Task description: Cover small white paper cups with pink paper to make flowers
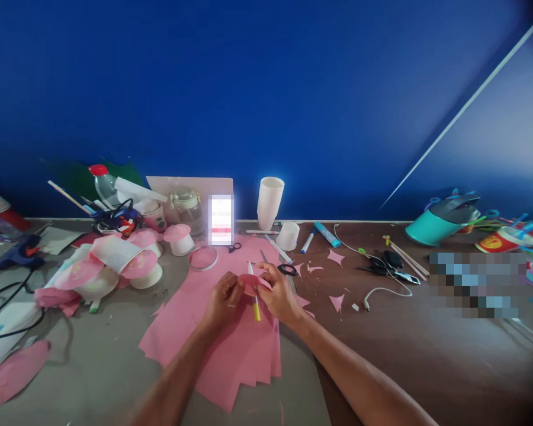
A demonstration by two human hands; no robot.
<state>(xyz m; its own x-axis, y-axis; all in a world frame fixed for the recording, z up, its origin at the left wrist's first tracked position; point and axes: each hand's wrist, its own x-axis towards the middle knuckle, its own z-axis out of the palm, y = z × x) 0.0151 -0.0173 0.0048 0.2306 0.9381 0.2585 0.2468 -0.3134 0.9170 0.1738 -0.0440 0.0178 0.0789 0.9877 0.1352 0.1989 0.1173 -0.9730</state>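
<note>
I pinch a pink paper disc (249, 285) between the closed fingertips of my left hand (224, 297) and my right hand (279, 294), above a fanned stack of pink sheets (231, 355). A white-and-yellow marker (256, 310) passes behind the disc; from my feed I cannot tell whether either hand grips it. Black-handled scissors (288, 270) lie just beyond my right hand, near 1 white cup (288, 237). Pink-topped cups (138, 264) crowd the left.
</note>
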